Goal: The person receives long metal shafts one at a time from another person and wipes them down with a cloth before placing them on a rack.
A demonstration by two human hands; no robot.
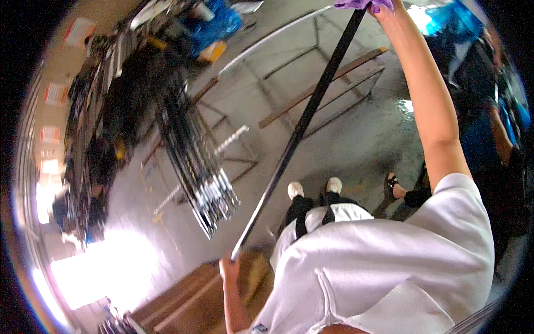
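A long, thin black bar (303, 119) slants across the view in front of me, from low near my body up to the top edge. My left hand (229, 268) is closed around its lower end, where light glints off the surface. At the far end my outstretched right hand (380, 8) grips the bar through a crumpled purple cloth (356, 3). The frame's edge cuts off part of that hand and cloth.
Bundled dark metal bars (192, 145) rest on low trestles to the left. More trestles (322, 92) stand ahead. Cluttered shelving (105, 100) lines the left wall. Brown boards or boxes (189, 303) lie near my left arm. At right are another person's sandalled foot (396, 188) and forearm (499, 131).
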